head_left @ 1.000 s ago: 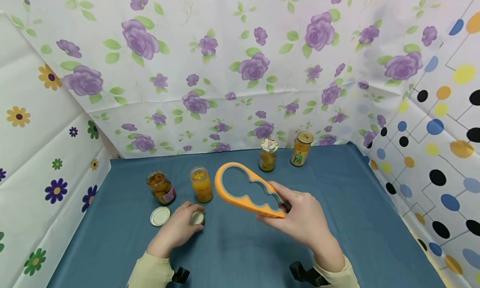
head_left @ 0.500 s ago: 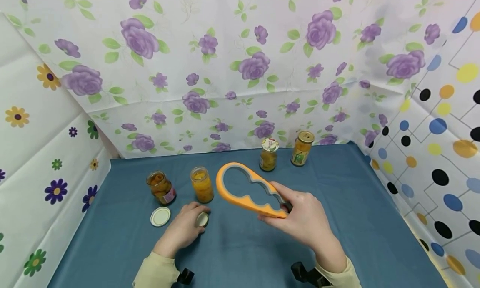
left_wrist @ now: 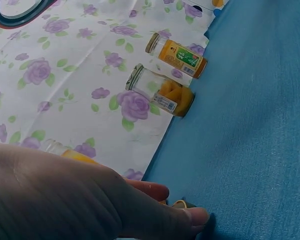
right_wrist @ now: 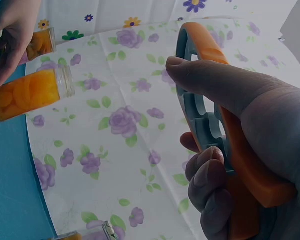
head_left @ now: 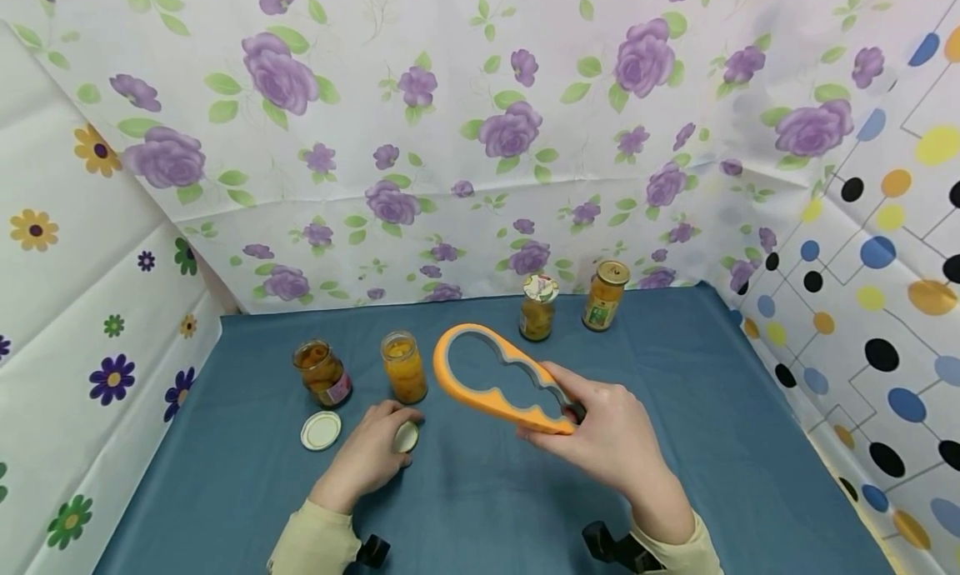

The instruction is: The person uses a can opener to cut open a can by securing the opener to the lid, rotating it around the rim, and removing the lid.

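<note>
A: Head view, counts?
B: Four jars: dark jar [head_left: 321,375] and yellow jar [head_left: 404,368], both lidless; short jar [head_left: 537,315] and tall jar [head_left: 604,298], both lidded. Two loose lids: flat lid [head_left: 321,432] on the cloth [head_left: 480,508], small lid [head_left: 407,437] pinched by the half-curled left hand [head_left: 367,448]. One opener [head_left: 495,405], loop raised, handle end gripped in the right hand [head_left: 606,433].
A: Obstacles, edges?
B: Yellow jar just beyond left fingers. Lidded pair near the back edge, by the flowered sheet [head_left: 450,167]. Bare cloth between hands, and rightward to the dotted sheet [head_left: 870,308].
A: Left wrist?
B: Hand hides most of small lid; two lidded jars, yellow jar partly covered, opener cropped at corner.
A: Right wrist?
B: Thumb and curled fingers round opener. Two lidless jars near left hand; third jar cropped below.
</note>
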The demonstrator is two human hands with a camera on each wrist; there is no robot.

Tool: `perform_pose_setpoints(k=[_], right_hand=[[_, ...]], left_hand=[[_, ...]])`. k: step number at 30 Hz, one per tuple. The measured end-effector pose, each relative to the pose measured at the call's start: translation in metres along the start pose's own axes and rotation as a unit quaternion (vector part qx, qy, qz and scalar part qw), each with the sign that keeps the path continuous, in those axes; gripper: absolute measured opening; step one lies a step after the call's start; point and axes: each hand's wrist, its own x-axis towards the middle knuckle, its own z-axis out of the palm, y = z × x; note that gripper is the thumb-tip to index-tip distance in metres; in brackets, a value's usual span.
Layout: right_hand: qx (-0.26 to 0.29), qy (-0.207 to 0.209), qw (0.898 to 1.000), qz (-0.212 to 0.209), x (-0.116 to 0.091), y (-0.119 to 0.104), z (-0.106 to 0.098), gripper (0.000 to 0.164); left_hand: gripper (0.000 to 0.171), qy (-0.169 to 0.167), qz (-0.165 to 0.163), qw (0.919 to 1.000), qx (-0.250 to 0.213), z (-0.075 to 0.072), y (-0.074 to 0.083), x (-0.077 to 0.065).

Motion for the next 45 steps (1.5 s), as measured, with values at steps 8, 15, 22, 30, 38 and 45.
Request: perform_pose_setpoints(k=[8,15,22,30,38,45], right_hand=[[-0.003,-0.002,1.0,0.004,-0.001,0.002,0.001,0.074],[-0.004,-0.004,1.0,0.01,0.0,0.0,-0.004,0.075],[0.022,0.026,0.999,0.001,0.007,-0.007,-0.018,0.076],[0.043,0.035,0.997,0.048,-0.002,0.017,-0.014,0.073],[0.006,0.017,0.997,0.07,-0.004,0.024,-0.014,0.073],[-0.007,0.014,0.995,0.096,-0.001,0.027,-0.022,0.076]], left_hand=[[0.054,0.002,-0.002,1.0,-0.002,-0.002,0.001,-0.001],[0.055,0.004,0.015,0.9999,-0.006,-0.017,0.006,-0.005],[0.061,0.049,0.05,0.9974,0.016,-0.058,0.024,-0.011],[0.06,0.05,0.069,0.9953,-0.046,-0.05,0.041,-0.029],[0.053,0.018,0.103,0.99,-0.095,-0.032,0.051,-0.029],[0.051,-0.001,0.106,0.988,-0.113,-0.025,0.053,-0.02]])
